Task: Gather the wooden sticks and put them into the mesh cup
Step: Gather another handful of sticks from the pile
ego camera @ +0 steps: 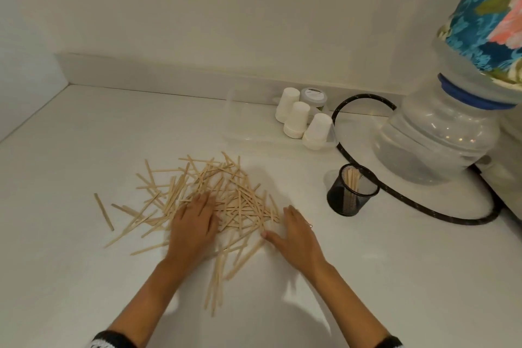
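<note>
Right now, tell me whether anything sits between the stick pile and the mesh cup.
Nothing visible does. The wooden sticks lie scattered under and around both hands, and the bare countertop runs from the pile's right edge to the mesh cup. The black hose curves behind and to the right of the cup, off that path.

We see three upturned paper cups (299, 118) by a small jar (313, 96), a black hose (423, 209), and a water bottle (432, 133), perhaps cloth-covered.
</note>
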